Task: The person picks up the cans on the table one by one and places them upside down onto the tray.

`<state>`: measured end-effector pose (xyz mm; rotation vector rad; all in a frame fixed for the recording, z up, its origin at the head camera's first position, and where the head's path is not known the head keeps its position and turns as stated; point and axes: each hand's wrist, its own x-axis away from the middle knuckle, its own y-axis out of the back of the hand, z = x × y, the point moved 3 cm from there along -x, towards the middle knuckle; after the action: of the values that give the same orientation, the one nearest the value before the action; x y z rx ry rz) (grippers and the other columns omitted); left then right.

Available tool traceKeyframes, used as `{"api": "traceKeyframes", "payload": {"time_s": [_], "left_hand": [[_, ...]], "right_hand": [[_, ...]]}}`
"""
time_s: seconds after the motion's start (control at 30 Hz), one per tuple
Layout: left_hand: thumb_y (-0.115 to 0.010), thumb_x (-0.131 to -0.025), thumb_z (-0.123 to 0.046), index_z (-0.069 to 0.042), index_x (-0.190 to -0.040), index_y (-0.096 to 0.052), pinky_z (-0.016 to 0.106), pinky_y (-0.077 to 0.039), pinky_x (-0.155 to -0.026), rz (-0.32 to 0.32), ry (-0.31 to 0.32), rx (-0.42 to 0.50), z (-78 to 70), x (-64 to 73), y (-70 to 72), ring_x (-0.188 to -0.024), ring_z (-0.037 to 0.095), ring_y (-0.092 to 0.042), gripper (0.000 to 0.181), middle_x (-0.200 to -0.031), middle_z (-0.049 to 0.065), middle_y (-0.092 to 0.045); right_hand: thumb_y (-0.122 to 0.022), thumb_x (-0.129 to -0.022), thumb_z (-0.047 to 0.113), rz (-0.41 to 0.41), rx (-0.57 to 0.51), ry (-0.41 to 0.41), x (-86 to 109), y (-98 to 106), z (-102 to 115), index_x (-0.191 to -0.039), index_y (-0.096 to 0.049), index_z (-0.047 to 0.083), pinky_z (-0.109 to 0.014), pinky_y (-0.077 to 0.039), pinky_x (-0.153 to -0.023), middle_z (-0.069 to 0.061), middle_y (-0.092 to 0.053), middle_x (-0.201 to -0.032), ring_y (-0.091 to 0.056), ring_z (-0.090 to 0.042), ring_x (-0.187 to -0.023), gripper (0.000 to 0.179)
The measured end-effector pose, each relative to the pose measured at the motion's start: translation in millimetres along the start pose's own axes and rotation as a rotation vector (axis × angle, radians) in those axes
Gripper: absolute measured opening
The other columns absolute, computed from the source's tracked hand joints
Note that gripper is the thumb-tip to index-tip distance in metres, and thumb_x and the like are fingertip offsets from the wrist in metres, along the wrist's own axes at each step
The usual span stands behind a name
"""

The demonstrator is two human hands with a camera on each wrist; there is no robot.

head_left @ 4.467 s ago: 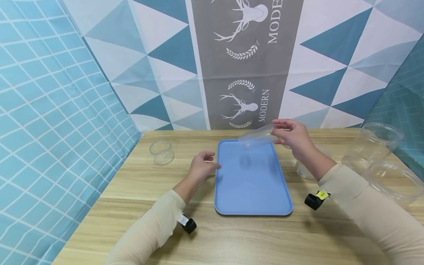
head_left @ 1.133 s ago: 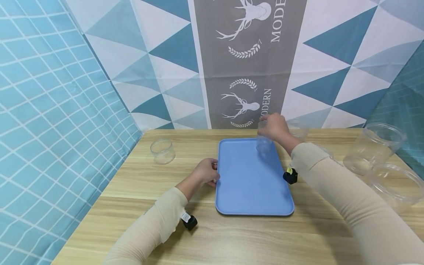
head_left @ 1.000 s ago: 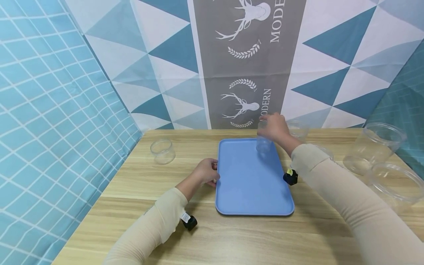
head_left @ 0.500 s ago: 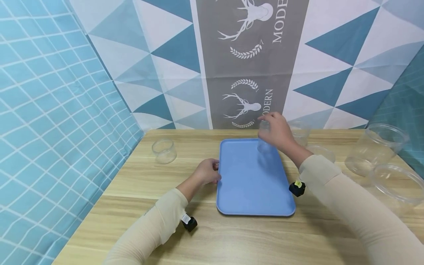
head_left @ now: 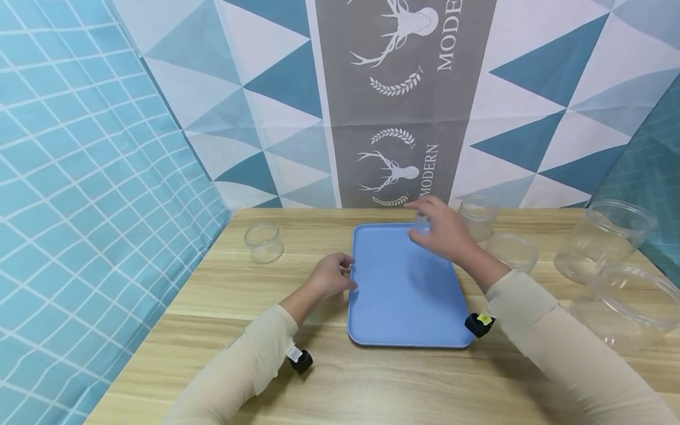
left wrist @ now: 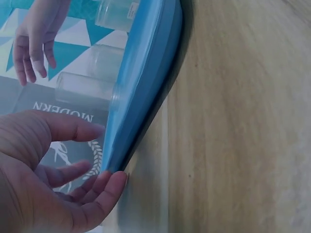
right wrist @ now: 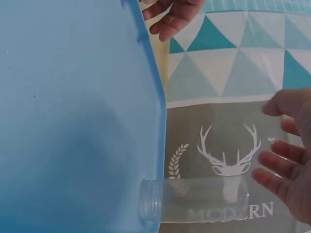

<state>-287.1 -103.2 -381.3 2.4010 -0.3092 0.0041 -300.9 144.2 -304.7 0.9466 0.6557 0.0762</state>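
Note:
A slim clear plastic jar point(right wrist: 199, 200) stands at the far right corner of the blue tray point(head_left: 404, 295), its ridged end down on the tray. In the head view, my right hand point(head_left: 441, 230) covers most of it. The right wrist view shows that hand's fingers point(right wrist: 282, 160) spread and apart from the jar, with nothing in them. My left hand point(head_left: 332, 276) is at the tray's left edge, thumb and fingers apart. In the left wrist view, its lower fingertips point(left wrist: 114, 182) are right by the tray's rim; whether they touch it I cannot tell.
Several clear containers stand on the wooden table point(head_left: 393, 383). To the left is a short one point(head_left: 264, 245). Right of the tray are a jar point(head_left: 478, 219), a low tub point(head_left: 512, 254), a big container point(head_left: 602, 242) and another point(head_left: 627, 313). Patterned cloth point(head_left: 265, 88) hangs behind.
My right hand carried the tilted jar over the tray, stood it at the far right corner, then let go and drew back slightly. My left hand came to the tray's left edge and loosened.

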Motion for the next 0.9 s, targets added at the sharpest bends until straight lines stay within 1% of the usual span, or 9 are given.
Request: {"api": "traceKeyframes", "payload": {"time_s": [0.07,0.1,0.23,0.3,0.4,0.53,0.63,0.77,0.9], "left_hand": [[-0.08,-0.073,0.0,0.001,-0.125,-0.06,0.031,-0.054,-0.081,0.018,-0.036,-0.023,-1.1,1.1,1.4,-0.099,0.024,-0.061,0.056,-0.117,0.014,-0.06],[-0.08,-0.074,0.0,0.002,-0.125,-0.06,0.03,-0.055,-0.079,0.024,-0.058,-0.04,-1.7,1.5,2.2,-0.098,0.024,-0.062,0.055,-0.116,0.014,-0.061],[-0.078,-0.077,-0.004,0.003,-0.123,-0.061,0.031,-0.054,-0.08,0.034,-0.152,-0.11,-4.9,4.3,5.6,-0.095,0.024,-0.063,0.049,-0.11,0.015,-0.064],[-0.077,-0.08,-0.006,0.004,-0.121,-0.063,0.033,-0.054,-0.082,0.017,-0.202,-0.142,-6.4,5.8,7.5,-0.095,0.024,-0.064,0.045,-0.108,0.015,-0.065],[-0.075,-0.082,-0.008,0.002,-0.118,-0.065,0.036,-0.054,-0.085,-0.03,-0.282,-0.194,-8.3,7.8,10.9,-0.096,0.025,-0.064,0.039,-0.11,0.015,-0.066],[-0.076,-0.082,-0.012,-0.001,-0.117,-0.066,0.038,-0.053,-0.084,-0.095,-0.351,-0.279,-9.0,9.4,17.5,-0.096,0.026,-0.065,0.038,-0.111,0.012,-0.066],[-0.077,-0.081,-0.017,-0.004,-0.119,-0.066,0.039,-0.053,-0.084,-0.109,-0.36,-0.327,-8.9,11.1,23.9,-0.097,0.026,-0.065,0.042,-0.112,0.011,-0.065],[-0.079,-0.081,-0.022,-0.006,-0.124,-0.063,0.04,-0.053,-0.085,-0.097,-0.364,-0.371,-8.3,14.9,33.1,-0.099,0.028,-0.064,0.049,-0.116,0.011,-0.064],[-0.081,-0.078,-0.025,-0.006,-0.126,-0.062,0.041,-0.052,-0.085,-0.097,-0.385,-0.403,-7.9,18.7,42.5,-0.1,0.03,-0.063,0.055,-0.12,0.012,-0.062]], "right_hand": [[-0.075,-0.082,0.018,0.049,0.052,0.024,3.2,-2,4,-0.129,-0.06,0.006,-0.047,-0.054,-0.078,-0.015,-0.055,-0.125,-0.059,-0.033,-0.105,0.051],[-0.075,-0.082,0.02,0.073,0.078,0.039,4.8,-3,5,-0.13,-0.059,0.006,-0.047,-0.054,-0.077,-0.015,-0.056,-0.125,-0.059,-0.033,-0.106,0.052],[-0.078,-0.081,0.024,0.139,0.145,0.098,10.4,-6,11,-0.131,-0.059,0.006,-0.05,-0.052,-0.083,-0.014,-0.057,-0.126,-0.056,-0.034,-0.111,0.056],[-0.079,-0.081,0.024,0.148,0.143,0.122,12.8,-8,13,-0.131,-0.059,0.007,-0.051,-0.051,-0.088,-0.014,-0.058,-0.126,-0.055,-0.034,-0.114,0.057],[-0.079,-0.08,0.023,0.145,0.114,0.153,16.0,-10,16,-0.131,-0.06,0.007,-0.051,-0.049,-0.092,-0.013,-0.059,-0.124,-0.054,-0.033,-0.115,0.057],[-0.079,-0.08,0.022,0.145,0.08,0.18,18.8,-13,18,-0.131,-0.06,0.006,-0.05,-0.047,-0.096,-0.012,-0.059,-0.126,-0.054,-0.032,-0.117,0.057],[-0.079,-0.081,0.023,0.163,0.061,0.187,20.0,-15,20,-0.133,-0.059,0.006,-0.052,-0.045,-0.098,-0.013,-0.058,-0.13,-0.052,-0.034,-0.121,0.059],[-0.079,-0.081,0.025,0.196,0.044,0.2,21.3,-19,22,-0.136,-0.056,0.007,-0.054,-0.042,-0.101,-0.016,-0.054,-0.135,-0.048,-0.036,-0.125,0.063],[-0.081,-0.079,0.027,0.217,0.039,0.222,21.2,-22,25,-0.138,-0.054,0.007,-0.055,-0.041,-0.101,-0.018,-0.051,-0.138,-0.046,-0.038,-0.127,0.067]]}}
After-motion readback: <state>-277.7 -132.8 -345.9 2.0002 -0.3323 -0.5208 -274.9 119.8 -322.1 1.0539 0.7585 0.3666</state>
